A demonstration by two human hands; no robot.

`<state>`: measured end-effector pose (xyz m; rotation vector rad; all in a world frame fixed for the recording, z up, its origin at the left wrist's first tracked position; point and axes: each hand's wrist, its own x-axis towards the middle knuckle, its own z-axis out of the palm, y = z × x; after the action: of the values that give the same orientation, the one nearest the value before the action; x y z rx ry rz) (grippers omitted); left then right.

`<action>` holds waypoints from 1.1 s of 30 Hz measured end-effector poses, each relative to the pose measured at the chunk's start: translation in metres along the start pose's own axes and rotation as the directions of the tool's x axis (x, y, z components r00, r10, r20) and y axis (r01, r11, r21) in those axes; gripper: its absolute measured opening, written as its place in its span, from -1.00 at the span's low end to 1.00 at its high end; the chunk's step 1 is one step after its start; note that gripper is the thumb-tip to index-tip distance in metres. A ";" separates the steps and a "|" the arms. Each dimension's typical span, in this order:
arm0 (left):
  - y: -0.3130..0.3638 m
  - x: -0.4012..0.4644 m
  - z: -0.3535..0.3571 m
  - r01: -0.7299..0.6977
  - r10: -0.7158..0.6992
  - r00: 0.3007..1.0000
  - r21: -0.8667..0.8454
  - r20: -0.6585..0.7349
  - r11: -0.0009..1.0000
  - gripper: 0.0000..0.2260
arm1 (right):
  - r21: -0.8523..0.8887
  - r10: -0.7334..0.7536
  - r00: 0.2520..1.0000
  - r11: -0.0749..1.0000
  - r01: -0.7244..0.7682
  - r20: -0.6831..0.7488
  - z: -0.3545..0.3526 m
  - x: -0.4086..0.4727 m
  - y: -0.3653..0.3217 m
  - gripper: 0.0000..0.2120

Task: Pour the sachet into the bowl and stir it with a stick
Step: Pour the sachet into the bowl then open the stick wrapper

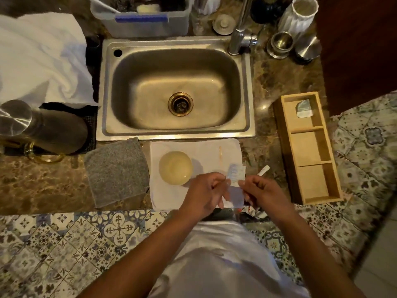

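Note:
A small pale bowl [175, 167] stands on a white cloth [206, 150] at the counter's front edge, just below the sink. A thin wooden stick [220, 155] lies on the cloth to the right of the bowl. Both hands hold a white printed sachet [236, 174] upright, right of the bowl and nearer to me. My left hand [204, 195] pinches its left edge and my right hand [261, 193] pinches its right edge. The sachet's lower part is hidden behind my fingers.
A steel sink [174, 91] fills the middle, with its tap [240, 39] at the back right. A grey cloth [117, 171] lies left of the white one. A wooden three-part tray [309, 147] sits at the right, a white tube-like object [263, 170] beside it. A dark kettle [43, 127] stands at the left.

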<state>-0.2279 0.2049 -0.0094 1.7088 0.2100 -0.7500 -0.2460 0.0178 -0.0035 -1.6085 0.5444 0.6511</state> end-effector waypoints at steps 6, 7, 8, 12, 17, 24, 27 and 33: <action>-0.005 0.037 0.044 -0.002 -0.025 0.996 0.296 0.087 0.955 -0.75 | -0.012 0.083 0.982 0.996 -0.087 -0.169 -0.028 0.002 0.040 -0.63; -0.005 0.043 0.049 -0.009 -0.026 0.995 0.342 0.097 0.940 -0.74 | -0.025 0.087 0.978 0.995 -0.093 -0.191 -0.032 0.004 0.046 -0.63; -0.005 0.048 0.054 -0.013 -0.029 0.994 0.374 0.106 0.927 -0.73 | -0.048 0.090 0.974 0.994 -0.102 -0.210 -0.035 0.006 0.050 -0.63; -0.005 0.064 0.071 -0.052 -0.017 0.991 0.505 0.131 0.861 -0.69 | -0.030 0.143 0.957 0.987 -0.155 -0.252 -0.043 0.012 0.061 -0.65; -0.013 0.080 0.085 -0.042 -0.049 0.988 0.553 0.148 0.832 -0.69 | -0.132 0.121 0.946 0.977 -0.167 -0.302 -0.051 0.016 0.070 -0.62; -0.016 0.094 0.090 0.016 -0.087 0.991 0.566 0.098 0.824 -0.77 | -0.177 0.120 0.931 0.966 -0.190 -0.344 -0.055 0.029 0.071 -0.71; -0.016 0.097 0.090 0.012 -0.079 0.993 0.579 0.090 0.815 -0.78 | -0.192 0.117 0.932 0.962 -0.192 -0.343 -0.056 0.032 0.070 -0.75; -0.021 0.102 0.091 -0.003 -0.058 0.996 0.637 0.075 0.771 -0.79 | -0.235 0.110 0.932 0.951 -0.199 -0.346 -0.057 0.035 0.070 -0.75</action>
<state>-0.1934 0.1016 -0.0941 2.3134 -0.1061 -0.9925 -0.2619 -0.0476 -0.0730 -1.9609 0.8681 0.5932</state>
